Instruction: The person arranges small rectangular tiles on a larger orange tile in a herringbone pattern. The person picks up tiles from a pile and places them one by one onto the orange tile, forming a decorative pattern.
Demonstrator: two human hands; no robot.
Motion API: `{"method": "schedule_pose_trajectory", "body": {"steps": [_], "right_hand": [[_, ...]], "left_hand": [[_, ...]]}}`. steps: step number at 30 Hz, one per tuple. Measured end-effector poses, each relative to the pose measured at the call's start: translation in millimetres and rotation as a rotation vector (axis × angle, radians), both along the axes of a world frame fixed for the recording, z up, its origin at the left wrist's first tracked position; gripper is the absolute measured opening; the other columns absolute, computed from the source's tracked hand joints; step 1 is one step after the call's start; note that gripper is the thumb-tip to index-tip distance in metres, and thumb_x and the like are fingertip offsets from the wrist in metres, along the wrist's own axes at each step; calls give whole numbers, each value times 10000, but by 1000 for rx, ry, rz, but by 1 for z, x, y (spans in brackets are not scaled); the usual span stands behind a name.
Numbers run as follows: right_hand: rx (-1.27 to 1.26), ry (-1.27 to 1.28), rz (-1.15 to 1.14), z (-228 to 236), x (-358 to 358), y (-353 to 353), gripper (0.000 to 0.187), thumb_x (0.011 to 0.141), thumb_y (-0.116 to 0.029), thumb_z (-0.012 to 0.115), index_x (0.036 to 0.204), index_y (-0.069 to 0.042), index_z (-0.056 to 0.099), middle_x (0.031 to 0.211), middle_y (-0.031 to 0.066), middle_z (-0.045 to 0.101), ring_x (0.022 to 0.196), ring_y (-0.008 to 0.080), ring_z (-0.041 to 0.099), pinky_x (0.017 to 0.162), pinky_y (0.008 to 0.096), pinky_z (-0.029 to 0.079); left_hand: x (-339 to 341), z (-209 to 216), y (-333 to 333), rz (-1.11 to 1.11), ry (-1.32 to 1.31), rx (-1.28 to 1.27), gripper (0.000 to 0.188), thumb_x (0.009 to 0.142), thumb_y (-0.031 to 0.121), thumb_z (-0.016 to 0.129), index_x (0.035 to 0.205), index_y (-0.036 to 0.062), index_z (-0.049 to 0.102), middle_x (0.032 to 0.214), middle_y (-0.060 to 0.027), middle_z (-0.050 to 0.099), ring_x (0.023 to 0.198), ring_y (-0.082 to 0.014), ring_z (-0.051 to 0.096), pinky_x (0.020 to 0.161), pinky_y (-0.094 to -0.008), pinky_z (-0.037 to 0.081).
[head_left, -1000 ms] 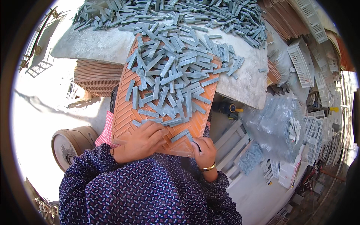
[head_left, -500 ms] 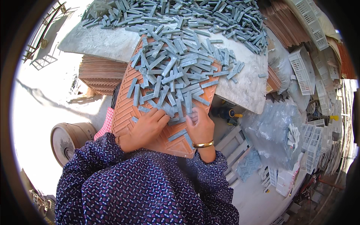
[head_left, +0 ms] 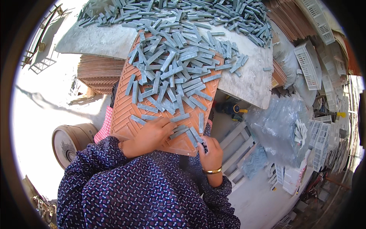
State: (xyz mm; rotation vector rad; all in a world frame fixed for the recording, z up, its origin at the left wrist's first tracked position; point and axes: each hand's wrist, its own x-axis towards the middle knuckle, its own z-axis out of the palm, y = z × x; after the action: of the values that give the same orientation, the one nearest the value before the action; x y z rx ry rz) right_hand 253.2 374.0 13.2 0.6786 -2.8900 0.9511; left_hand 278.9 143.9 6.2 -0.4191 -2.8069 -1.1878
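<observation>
An orange grooved tray (head_left: 121,100) with a herringbone pattern lies in front of me, its far part under a heap of grey stone strips (head_left: 171,61). My left hand (head_left: 152,134) bends over the tray's near part, fingers closed at the end of a grey stone strip (head_left: 179,132); the fingertips are partly hidden. At the near right corner, my right hand (head_left: 212,154) pinches the lower end of another strip (head_left: 196,135), which lies slanted in the grooves beside a parallel strip (head_left: 191,138). A single strip (head_left: 201,122) lies near the right edge.
Beyond the tray, a pale board (head_left: 244,86) carries a large pile of strips (head_left: 213,15). Stacked orange trays (head_left: 97,74) stand at left, above a round drum (head_left: 72,143). At right are a power tool (head_left: 230,108), a wooden pallet (head_left: 238,143), plastic-wrapped goods (head_left: 278,129) and white crates (head_left: 308,66).
My right hand has moved from the heap's edge toward me, to the tray's near right corner. The strips near my left hand have spread apart, and a strip now lies by the right edge.
</observation>
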Motion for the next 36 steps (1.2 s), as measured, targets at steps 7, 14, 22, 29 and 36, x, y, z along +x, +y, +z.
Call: {"method": "schedule_pose_trajectory", "body": {"steps": [7, 14, 22, 29, 36], "right_hand": [[-98, -80, -127, -5, 3, -11, 155, 706, -15, 684, 848, -5, 621, 762, 110, 588, 580, 219, 597, 557, 305, 480], [-15, -187, -139, 0, -8, -19, 145, 675, -56, 695, 792, -54, 610, 798, 113, 599, 651, 287, 602, 580, 357, 478], [-153, -130, -243, 3, -13, -23, 220, 691, -99, 725, 869, -52, 605, 799, 103, 602, 631, 229, 621, 567, 323, 487], [-97, -25, -179, -12, -32, -29, 308, 688, -43, 703, 976, -61, 596, 843, 103, 596, 662, 235, 611, 600, 321, 494], [-94, 63, -84, -2, -15, -19, 239, 685, -78, 711, 909, -62, 627, 831, 87, 601, 727, 260, 599, 644, 339, 484]], "left_hand": [[0, -4, 6, 5, 26, -56, 272, 720, 53, 615, 986, 2, 590, 860, -95, 531, 762, -252, 561, 635, -332, 478], [-7, -7, 15, -21, 62, -113, 277, 705, 23, 584, 979, -14, 581, 857, -110, 520, 778, -249, 559, 649, -328, 480], [-10, -9, 16, -36, 23, -89, 252, 695, 52, 591, 937, -12, 563, 851, -113, 511, 790, -273, 549, 657, -343, 472], [-24, 1, 16, 55, 67, -150, 259, 733, 96, 629, 946, 19, 505, 875, -106, 502, 786, -277, 544, 651, -358, 467], [-17, -8, 12, 48, 179, -113, 247, 732, 100, 621, 939, 20, 510, 843, -104, 495, 785, -269, 547, 642, -350, 469]]}}
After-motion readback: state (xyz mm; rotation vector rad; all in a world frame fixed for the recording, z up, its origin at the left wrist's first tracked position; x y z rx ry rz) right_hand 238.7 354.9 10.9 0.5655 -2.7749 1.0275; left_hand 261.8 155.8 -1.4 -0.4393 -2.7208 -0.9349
